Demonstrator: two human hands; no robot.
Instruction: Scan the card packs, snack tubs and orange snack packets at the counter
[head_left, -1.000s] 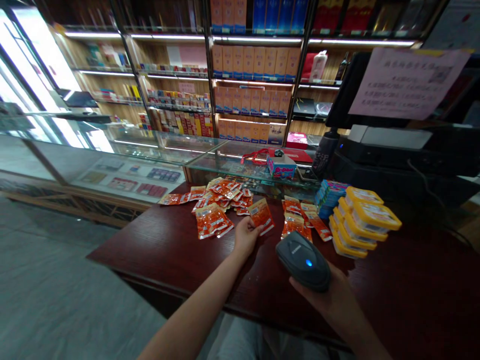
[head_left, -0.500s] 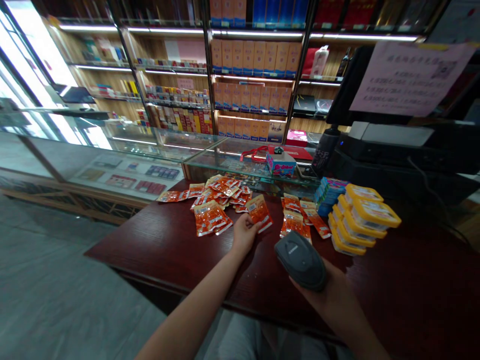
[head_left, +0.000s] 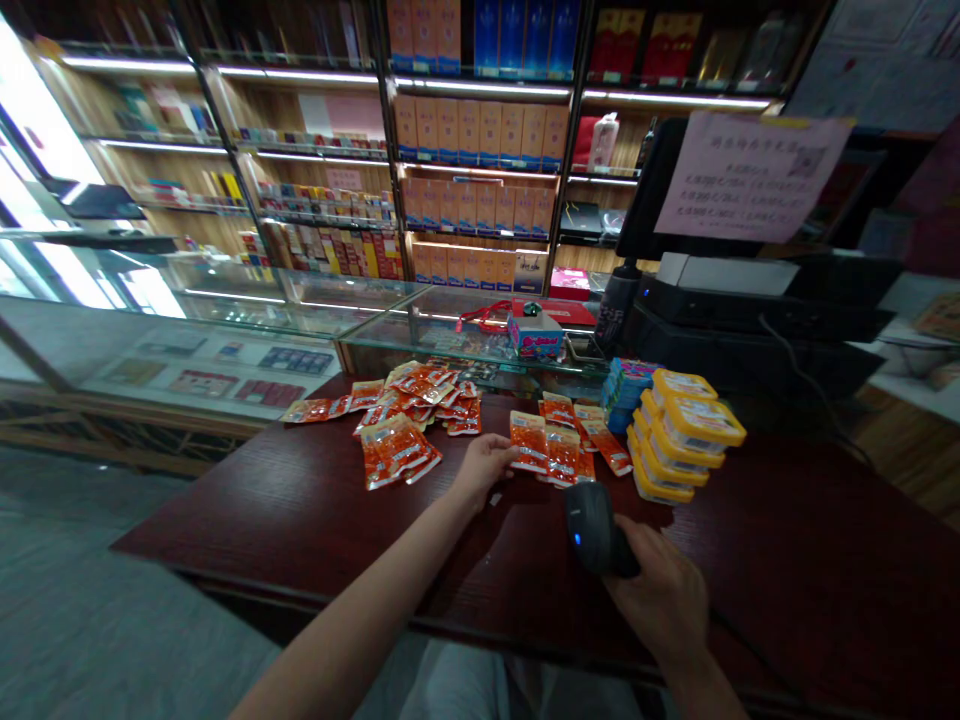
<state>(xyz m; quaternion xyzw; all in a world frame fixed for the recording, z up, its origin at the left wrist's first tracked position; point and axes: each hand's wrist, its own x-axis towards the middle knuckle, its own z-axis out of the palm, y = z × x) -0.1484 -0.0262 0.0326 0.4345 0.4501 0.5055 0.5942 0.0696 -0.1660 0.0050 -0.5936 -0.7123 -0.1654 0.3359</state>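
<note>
My left hand (head_left: 486,468) pinches the lower left edge of an orange snack packet (head_left: 528,442), which lies against the smaller group of packets on the right. My right hand (head_left: 664,585) is wrapped round the handle of a dark barcode scanner (head_left: 592,528), with a small blue light showing on it. A larger heap of orange packets (head_left: 420,390) spreads over the desk left of my left hand, and a few packets (head_left: 397,448) overlap at its near side. Beyond the scanner, more orange packets (head_left: 606,447) lie flat.
Yellow-lidded plastic tubs (head_left: 679,450) are stacked on the dark red desk (head_left: 300,540), beside a stack of blue packs (head_left: 626,392). A glass counter (head_left: 390,325) with a small colourful box (head_left: 535,338) runs behind. A monitor bearing a pink notice (head_left: 750,180) stands at the right.
My left hand has brought the orange packet rightward to the smaller group. The scanner in my right hand has turned, so its blue light now shows. The view has swung slightly right.
</note>
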